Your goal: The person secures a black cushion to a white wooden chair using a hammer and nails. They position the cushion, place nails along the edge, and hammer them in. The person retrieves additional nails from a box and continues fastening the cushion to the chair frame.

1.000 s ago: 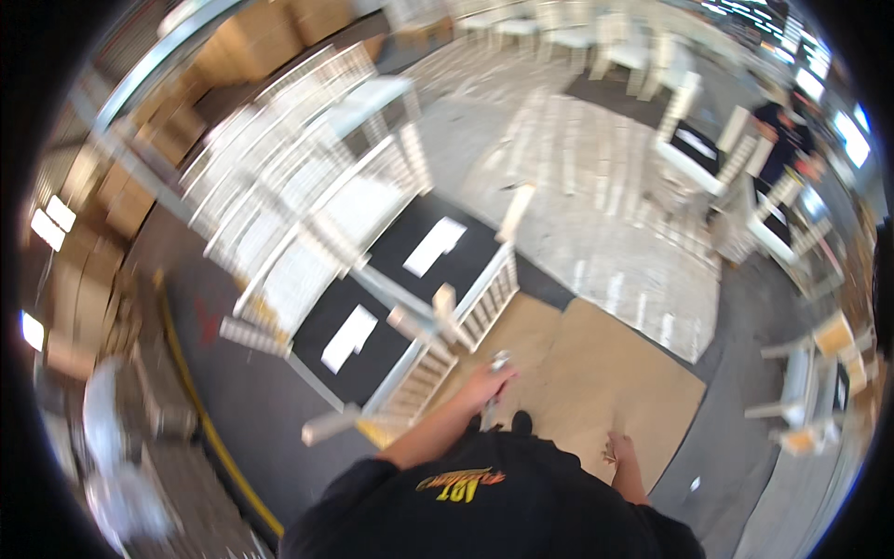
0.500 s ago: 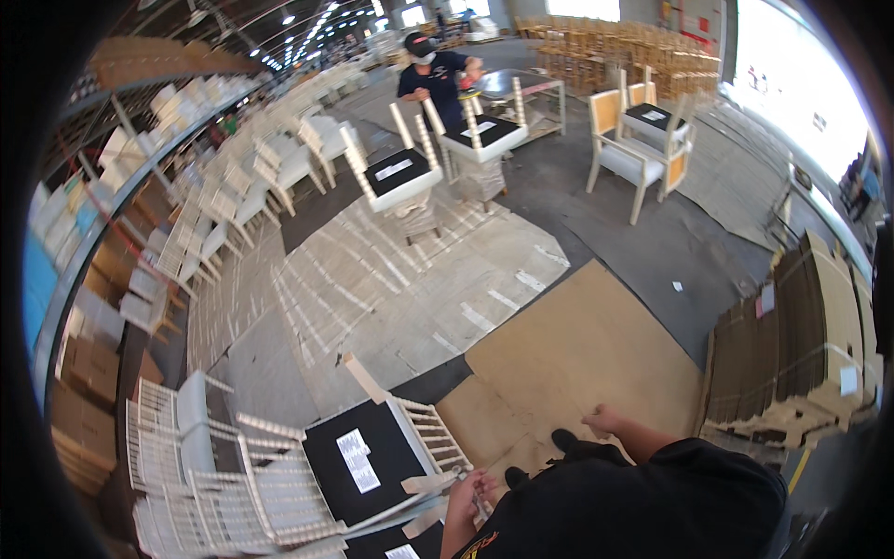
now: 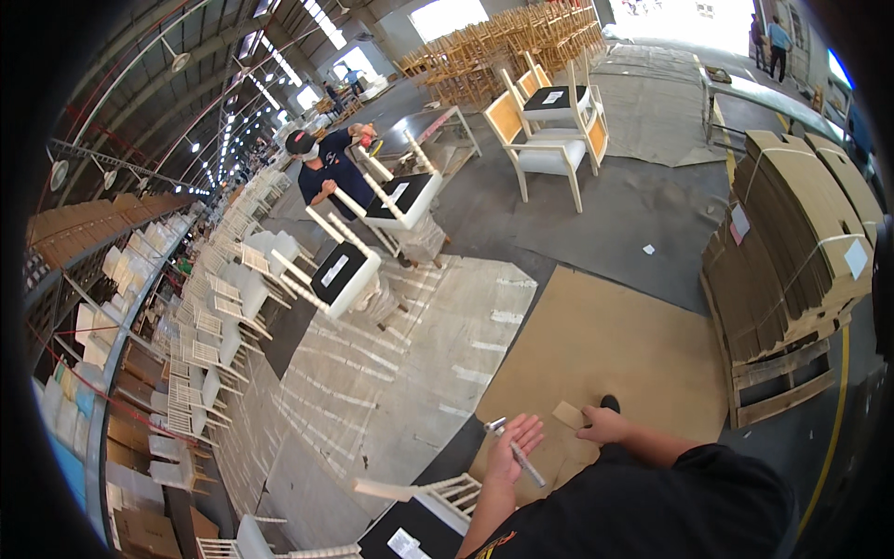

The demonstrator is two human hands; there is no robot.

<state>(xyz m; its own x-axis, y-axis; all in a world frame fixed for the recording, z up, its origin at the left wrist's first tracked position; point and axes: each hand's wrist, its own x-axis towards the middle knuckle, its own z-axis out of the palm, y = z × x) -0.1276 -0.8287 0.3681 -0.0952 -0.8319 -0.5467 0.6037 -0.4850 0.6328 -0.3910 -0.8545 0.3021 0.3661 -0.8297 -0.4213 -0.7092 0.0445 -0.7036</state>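
My left hand [image 3: 515, 454] is raised in front of me, palm up, fingers stretched. Across its palm, held by the thumb, lies a slim silver metal tool [image 3: 529, 466] with a short head; its exact kind is unclear. To the right, my right hand [image 3: 605, 426] grips the edge of a small tan piece of cardboard [image 3: 568, 415]. Left of my left hand a cream chair with turned spindles [image 3: 456, 494] lies tipped, its black seat underside [image 3: 410, 522] bearing a white label.
A large cardboard sheet [image 3: 615, 345] covers the floor before me. Stacked flat cartons [image 3: 782, 252] stand on a pallet at the right. Farther off, a person [image 3: 326, 172] works beside two upturned chairs [image 3: 346, 275]. Rows of chairs [image 3: 219, 335] line the left.
My view has swung to the right. My left hand has come away from the tipped chair and now shows the metal tool in its palm. The cardboard piece now shows in my right hand.
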